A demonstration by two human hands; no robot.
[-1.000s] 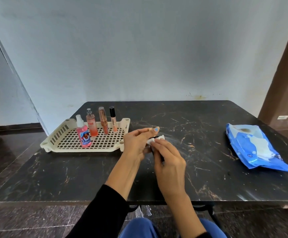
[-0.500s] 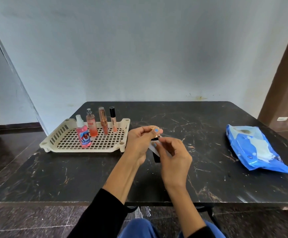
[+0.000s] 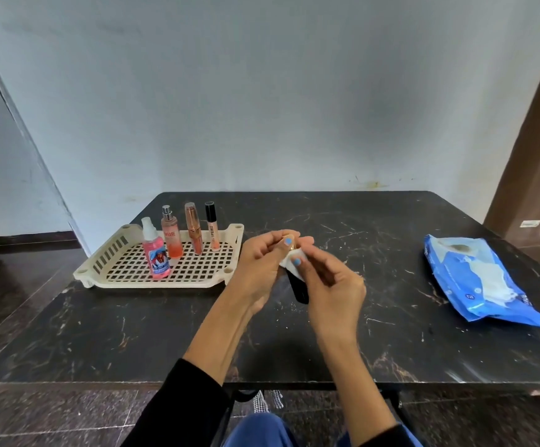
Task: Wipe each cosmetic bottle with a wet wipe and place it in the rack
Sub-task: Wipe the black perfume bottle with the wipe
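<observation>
Rack [image 3: 233,253] lies to the left of both my hands, nearer my left hand [image 3: 259,269], which pinches the top of a dark tube [image 3: 298,290]. Its long axis hangs nearly upright above the table [image 3: 358,333], tilted a little. My right hand [image 3: 333,285] presses a wipe [image 3: 289,264] against the tube. One tube in hand; four bottles [image 3: 173,233] upright in the rack; one wipe pack [image 3: 478,282] well apart at right.

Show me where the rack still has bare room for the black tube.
The rack is bare left of the spray bottle and along its front right, before the lip gloss. The back row is crowded: spray bottle, mist bottle, rose tube and lip gloss stand close together.
</observation>
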